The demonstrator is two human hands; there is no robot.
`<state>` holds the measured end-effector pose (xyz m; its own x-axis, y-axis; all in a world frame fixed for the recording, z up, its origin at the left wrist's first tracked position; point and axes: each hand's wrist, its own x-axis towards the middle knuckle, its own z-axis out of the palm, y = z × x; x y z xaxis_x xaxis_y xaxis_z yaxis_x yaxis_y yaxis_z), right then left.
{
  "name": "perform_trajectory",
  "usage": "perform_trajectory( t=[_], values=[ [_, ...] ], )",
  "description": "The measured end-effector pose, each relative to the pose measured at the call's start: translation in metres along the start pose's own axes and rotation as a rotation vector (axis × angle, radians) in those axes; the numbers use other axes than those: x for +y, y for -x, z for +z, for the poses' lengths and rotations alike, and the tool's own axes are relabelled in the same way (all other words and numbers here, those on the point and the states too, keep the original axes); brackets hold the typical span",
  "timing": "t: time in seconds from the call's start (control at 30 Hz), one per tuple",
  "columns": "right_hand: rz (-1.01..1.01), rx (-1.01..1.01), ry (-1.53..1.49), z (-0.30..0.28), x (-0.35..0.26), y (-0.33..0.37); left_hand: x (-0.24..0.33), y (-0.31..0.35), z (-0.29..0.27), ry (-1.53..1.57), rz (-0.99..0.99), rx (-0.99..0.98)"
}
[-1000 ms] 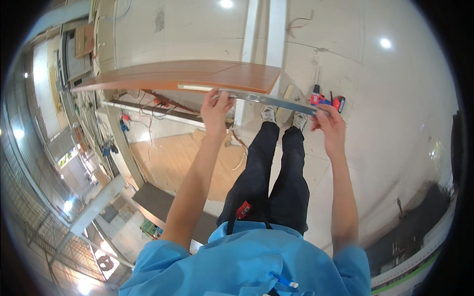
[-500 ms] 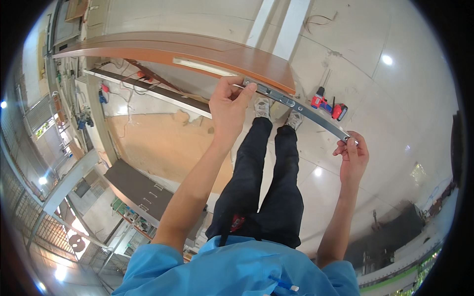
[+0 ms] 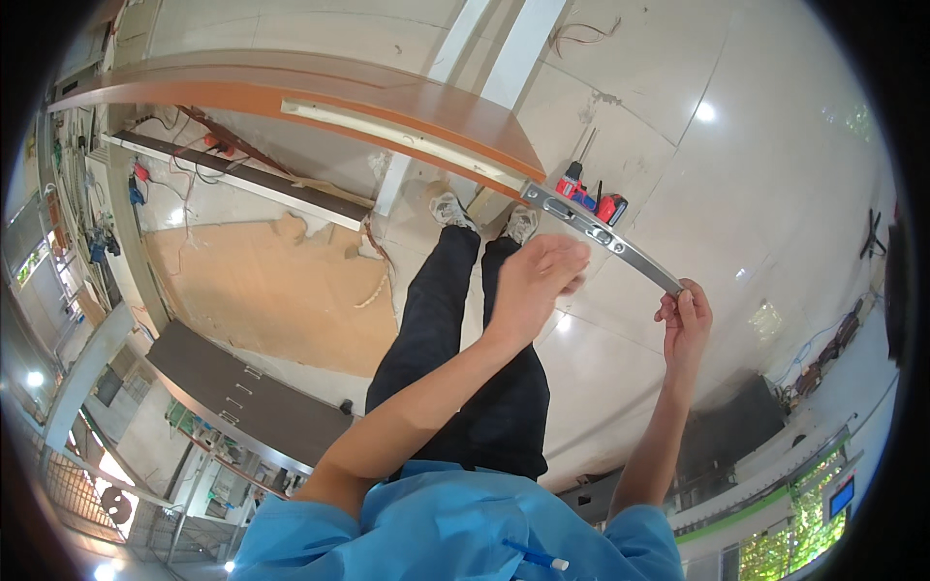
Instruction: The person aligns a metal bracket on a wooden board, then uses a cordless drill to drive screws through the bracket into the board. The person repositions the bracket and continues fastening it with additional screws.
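A long silver metal strip with slots and round holes, like a lock faceplate (image 3: pixel 608 237), slants down to the right from the near corner of a brown door panel (image 3: pixel 417 111). My right hand (image 3: pixel 688 324) pinches its lower right end between thumb and fingers. Its upper left end meets the panel's edge; whether it rests there I cannot tell. My left hand (image 3: pixel 538 281) is off the strip, just below its middle, slightly blurred, with loosely bent fingers and nothing visible in them. A long pale recess (image 3: pixel 387 140) runs along the panel's near edge.
A red and blue cordless drill (image 3: pixel 591 198) stands on the tiled floor beyond the strip. Brown board (image 3: pixel 262 290) lies at the left, with a dark cabinet (image 3: pixel 242 387) nearer me. White bars (image 3: pixel 518 53) and loose wires (image 3: pixel 581 39) lie at the far side.
My left hand has let go of the strip's upper left end and moved down and right. My right hand still holds the other end. The view has shifted, showing more of the panel's recess.
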<state>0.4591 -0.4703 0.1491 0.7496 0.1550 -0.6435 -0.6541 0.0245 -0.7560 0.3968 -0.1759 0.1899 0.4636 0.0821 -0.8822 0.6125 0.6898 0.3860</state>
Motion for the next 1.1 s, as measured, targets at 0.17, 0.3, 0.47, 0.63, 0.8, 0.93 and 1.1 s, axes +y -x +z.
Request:
perform_trajectory(
  t=[0.17,0.3,0.47,0.63,0.8,0.93,1.1],
  values=[
    [0.003,0.045,0.052,-0.007,-0.006,-0.002,-0.015,-0.029,0.025,0.373,0.206,-0.025],
    [0.053,0.018,0.049,-0.015,-0.003,-0.010,-0.021,-0.045,0.025,0.335,0.274,-0.073],
    [0.083,-0.067,0.048,-0.028,0.009,-0.025,-0.030,-0.060,0.026,0.380,0.209,0.039],
    [0.106,-0.155,-0.045,-0.037,0.011,-0.029,-0.037,-0.048,0.036,0.293,0.335,-0.021],
    [0.098,-0.142,-0.035,-0.035,0.011,-0.032,-0.032,-0.055,0.031,0.308,0.382,-0.033],
    [0.097,-0.139,-0.014,-0.031,0.012,-0.035,-0.034,-0.057,0.027,0.314,0.428,-0.046],
    [0.082,-0.134,0.023,-0.029,0.005,-0.033,-0.033,-0.054,0.031,0.373,0.446,-0.030]
  ],
)
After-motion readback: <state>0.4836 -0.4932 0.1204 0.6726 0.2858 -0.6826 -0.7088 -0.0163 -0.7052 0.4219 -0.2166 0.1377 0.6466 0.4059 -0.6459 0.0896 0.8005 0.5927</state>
